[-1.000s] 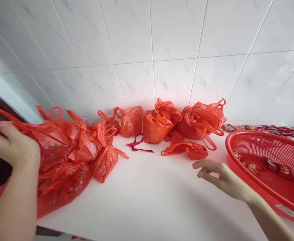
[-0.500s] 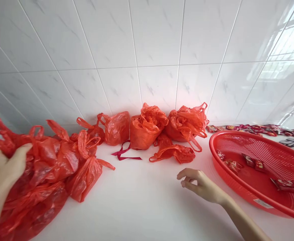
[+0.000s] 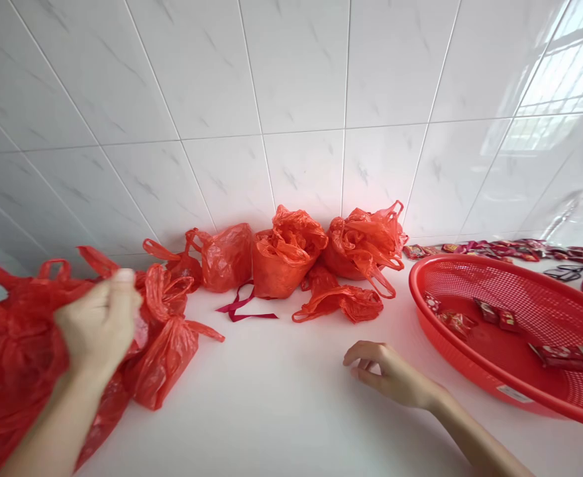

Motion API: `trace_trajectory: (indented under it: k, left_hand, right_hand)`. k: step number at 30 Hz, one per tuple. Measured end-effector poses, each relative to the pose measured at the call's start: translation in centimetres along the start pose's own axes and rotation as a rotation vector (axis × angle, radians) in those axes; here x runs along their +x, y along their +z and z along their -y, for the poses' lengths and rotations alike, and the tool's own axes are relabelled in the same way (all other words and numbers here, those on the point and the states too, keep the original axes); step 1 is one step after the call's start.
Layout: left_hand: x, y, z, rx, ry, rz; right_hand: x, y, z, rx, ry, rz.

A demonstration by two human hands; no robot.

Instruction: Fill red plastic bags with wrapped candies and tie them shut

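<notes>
Several tied red plastic bags (image 3: 13, 344) are heaped at the left of the white table. My left hand (image 3: 97, 321) is over this heap, closed with the thumb on top; what its curled fingers hold is hidden. Beside it stands another knotted red bag (image 3: 165, 361), upright with its loops sticking up. My right hand (image 3: 385, 371) hovers at the table's right half, fingers loosely bent and holding nothing. A flattened red plastic bag (image 3: 344, 303) lies beyond it, and a large red plastic basket (image 3: 490, 384) is to its right, with a few wrapped packets (image 3: 497, 317) inside.
Along the tiled wall (image 3: 301, 79) stand two red containers (image 3: 276, 268) stuffed with plastic bags and a puffed red bag (image 3: 229, 255). A dark red ribbon (image 3: 244, 308) lies in front. Small packets (image 3: 520, 249) line the back right, near a black cord-like item (image 3: 564, 272).
My left hand has moved right across the bag heap and its fingers have closed. My right hand has stayed nearly in place, its fingers curling slightly. The view has shifted a little.
</notes>
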State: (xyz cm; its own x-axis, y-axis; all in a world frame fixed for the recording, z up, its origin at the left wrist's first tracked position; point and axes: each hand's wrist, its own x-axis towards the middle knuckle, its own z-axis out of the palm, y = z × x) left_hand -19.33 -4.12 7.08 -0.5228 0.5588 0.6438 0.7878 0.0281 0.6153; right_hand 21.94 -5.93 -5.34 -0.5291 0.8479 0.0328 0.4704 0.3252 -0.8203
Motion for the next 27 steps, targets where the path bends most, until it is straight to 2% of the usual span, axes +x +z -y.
trace_trajectory:
  k: [1,3,5,8,11,13,15,18,20,24,27]
  left_hand:
    - [-0.8,1.0,-0.8,-0.054,0.021,0.023]
    - [-2.7,3.0,-2.4,-0.216,0.115,0.145]
    - [-4.9,5.3,-3.7,-0.348,0.244,0.358]
    - [-8.6,8.9,-5.5,-0.41,0.386,0.69]
    - [-12.2,12.3,-7.0,-0.362,0.448,0.877]
    - [-14.1,14.2,-7.9,-0.262,0.464,0.959]
    - [-15.3,15.6,-8.6,-0.154,0.48,1.087]
    - [-15.8,16.4,-9.5,-0.068,0.518,1.252]
    - [-15.3,16.5,-10.1,-0.083,0.551,1.227]
    - [-12.9,15.8,-11.2,-0.243,0.606,0.959]
    - [-9.8,15.0,-12.4,-0.369,0.62,0.79]
  right_hand:
    - [0.0,0.0,0.0,0.0,-0.001,-0.004]
    - [0.0,0.2,-0.1,0.003,-0.003,-0.014]
    - [0.0,0.3,-0.1,0.01,-0.006,-0.028]
    - [0.1,0.7,-0.3,0.021,-0.023,-0.047]
    - [0.2,1.1,-0.6,0.026,-0.05,-0.062]
    - [0.3,1.4,-0.8,0.033,-0.069,-0.075]
    - [0.4,1.6,-1.0,0.038,-0.093,-0.091]
    - [0.5,1.8,-1.1,0.031,-0.134,-0.119]
    - [0.5,1.9,-1.1,0.011,-0.158,-0.14]
    - [0.4,2.0,-1.0,-0.072,-0.194,-0.176]
    - [0.3,2.1,-1.0,-0.156,-0.19,-0.175]
